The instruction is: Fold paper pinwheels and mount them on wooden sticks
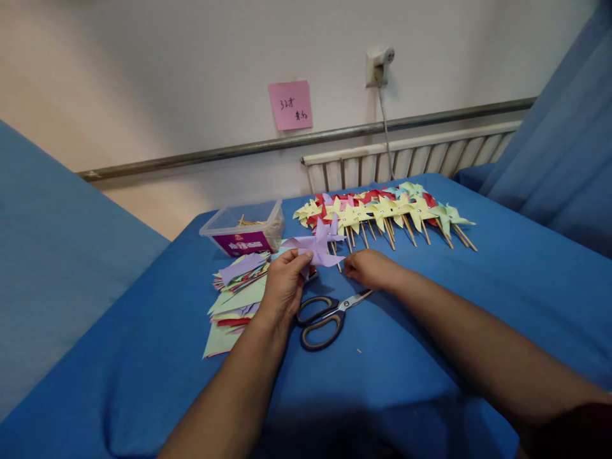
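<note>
Between the thumb and fingers of my left hand (285, 284) is a purple paper pinwheel (319, 246), its blades spread flat and facing up. My right hand (370, 268) has its fingers curled together just right of the pinwheel, close to the table; whatever they may hold is hidden. Scissors (329, 315) with dark handles lie below both hands, blades pointing toward the right wrist. Left of my left hand are stacked sheets of coloured paper (239, 299), partly covered by the forearm.
Rows of finished pinwheels (382, 210) on sticks lie at the back right. A clear plastic box (243, 229) with thin sticks stands at the back left. Blue cloth covers the table (430, 306). Behind are a radiator (406, 156), a pipe and a plugged-in cord (385, 127).
</note>
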Demonstrator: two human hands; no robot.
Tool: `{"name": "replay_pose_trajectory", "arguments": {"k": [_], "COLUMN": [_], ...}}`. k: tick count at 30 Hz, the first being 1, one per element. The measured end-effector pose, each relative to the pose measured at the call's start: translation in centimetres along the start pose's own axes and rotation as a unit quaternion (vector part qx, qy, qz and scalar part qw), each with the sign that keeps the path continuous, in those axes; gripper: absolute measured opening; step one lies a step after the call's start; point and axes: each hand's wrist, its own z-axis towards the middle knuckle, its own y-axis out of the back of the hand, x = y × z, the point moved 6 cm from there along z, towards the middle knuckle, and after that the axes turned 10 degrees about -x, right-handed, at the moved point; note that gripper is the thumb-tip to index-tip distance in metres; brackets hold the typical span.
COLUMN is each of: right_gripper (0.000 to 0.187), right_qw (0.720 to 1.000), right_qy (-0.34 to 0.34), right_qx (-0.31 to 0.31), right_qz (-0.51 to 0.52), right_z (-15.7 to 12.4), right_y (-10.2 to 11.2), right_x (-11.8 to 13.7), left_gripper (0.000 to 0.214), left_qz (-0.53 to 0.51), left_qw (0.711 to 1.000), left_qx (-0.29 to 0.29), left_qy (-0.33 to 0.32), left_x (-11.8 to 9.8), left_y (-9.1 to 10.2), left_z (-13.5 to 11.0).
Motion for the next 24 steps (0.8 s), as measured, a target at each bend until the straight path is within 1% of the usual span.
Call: {"name": "replay_pose_trajectory", "arguments": {"k": [3,8,13,19,21,24], "right_gripper": [0.014,0.013,0.01,0.011,0.011,0.01], "right_qw": [1.0,0.996,0.996,0.998,0.996,0.987], "right_qy": [-0.022,-0.05,-0.042,-0.044,-0.038,-0.018], "right_qx": [-0.009,-0.048,-0.024,-0.029,-0.018,0.011], "right_qz": [0.014,0.052,0.08,0.043,0.076,0.161], "right_z": [0.0,-0.1,0.1,0.4,0.4,0.4], "right_y": [0.2,1.0,0.1,-0.2,-0.4,-0.9], "right_x": [-0.5,-1.6,-1.7,-1.5,-1.5,-1.2], "left_gripper": [0.023,0.023,0.024,0.025,0.026,0.026], "left_qz": [-0.003,0.001,0.024,0.033,0.031,0.031], "left_qw": [1.0,1.0,1.0,0.999,0.999,0.999], "left_qx": [0.001,-0.001,-0.015,-0.013,-0.013,-0.01], "left_qy": [0.003,-0.002,-0.01,-0.013,-0.012,-0.01], "left_x": [0.1,0.2,0.3,0.6,0.7,0.8], "left_y": [0.0,0.1,0.1,0.0,0.0,0.0], "left_z": [0.0,0.1,0.3,0.3,0.3,0.3]}}
